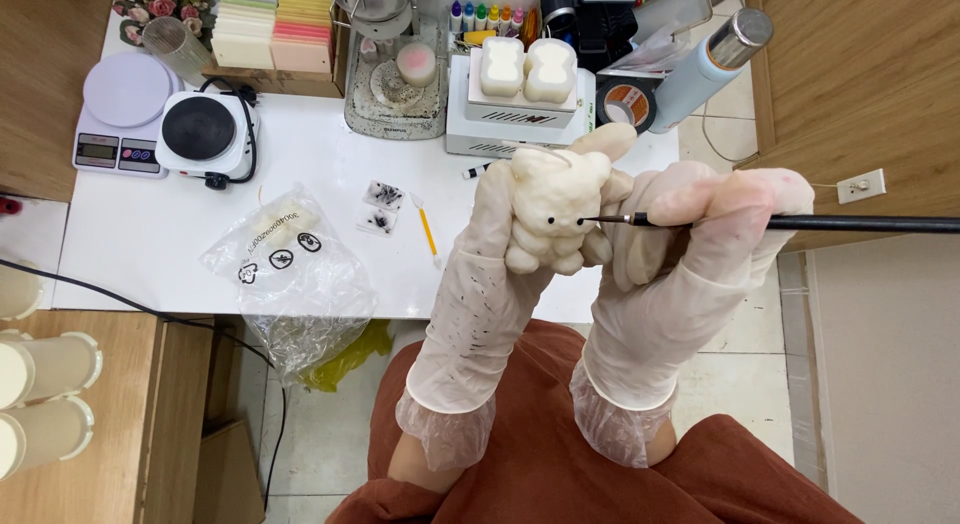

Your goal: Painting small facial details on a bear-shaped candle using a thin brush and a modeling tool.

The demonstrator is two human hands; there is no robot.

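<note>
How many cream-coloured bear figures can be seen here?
3: one bear figure held in the left hand while the right hand paints it, and two bear figures on the white box. Others may be hidden.

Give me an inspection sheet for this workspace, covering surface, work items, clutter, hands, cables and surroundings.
Surface: white table, mostly covered along the back edge.
Work items: cream bear-shaped figure with two black dot eyes; thin black brush, tip at its face.
Clutter: clear plastic bag, small yellow tool, digital scale, hot plate, coloured blocks, dye bottles, two white moulded shapes.
Hands: left hand, gloved, grips the figure; right hand, gloved, holds the brush.
Cables: black cable across the table's left edge.
Surroundings: wooden panels, tiled floor.
</note>
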